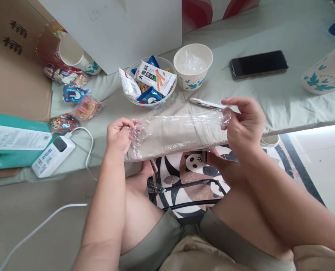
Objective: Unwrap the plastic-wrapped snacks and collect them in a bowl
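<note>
Between my two hands a sheet of clear plastic film (181,128) is stretched wide, over the front edge of the cloth-covered surface. My left hand (119,136) is closed on its bunched left end. The right end is pinched in my right hand (242,122), thumb and fingers closed on the crumpled film. Just behind the film lies a white pen (207,103), close to my right fingertips. Farther back stand a clear bowl (156,103) of packaged snacks and a paper cup (194,81) with crumpled clear plastic inside.
A phone (259,64) lies at the right, with another paper cup (320,77) beyond it. At the left are several wrapped snacks (87,108), a tipped paper cup (74,52), a white power bank (53,156) with its cable (90,141), and a cardboard box (17,75).
</note>
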Tool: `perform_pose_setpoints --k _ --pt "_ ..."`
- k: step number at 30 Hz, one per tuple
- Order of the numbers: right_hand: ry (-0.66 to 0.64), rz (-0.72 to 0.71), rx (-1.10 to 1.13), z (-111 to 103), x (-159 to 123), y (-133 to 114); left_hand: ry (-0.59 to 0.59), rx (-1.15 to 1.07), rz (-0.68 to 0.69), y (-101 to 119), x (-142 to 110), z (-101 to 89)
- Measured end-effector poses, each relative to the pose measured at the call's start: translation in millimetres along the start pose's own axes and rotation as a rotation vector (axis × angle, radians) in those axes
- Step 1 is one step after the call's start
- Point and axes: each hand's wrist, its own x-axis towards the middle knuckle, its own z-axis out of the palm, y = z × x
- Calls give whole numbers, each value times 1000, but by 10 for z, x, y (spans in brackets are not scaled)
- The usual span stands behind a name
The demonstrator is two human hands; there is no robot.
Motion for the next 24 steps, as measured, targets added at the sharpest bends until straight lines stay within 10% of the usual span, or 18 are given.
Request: perform_pose_setpoints --k 6,14,24 --pt "-348 334 69 6 12 -47 -110 -230 42 77 6 -45" --pt "-212 359 139 20 13 -89 -68 68 13 -38 -20 -37" --pt "-194 536 393 9 158 42 -182 -101 -15 99 -27 -97"
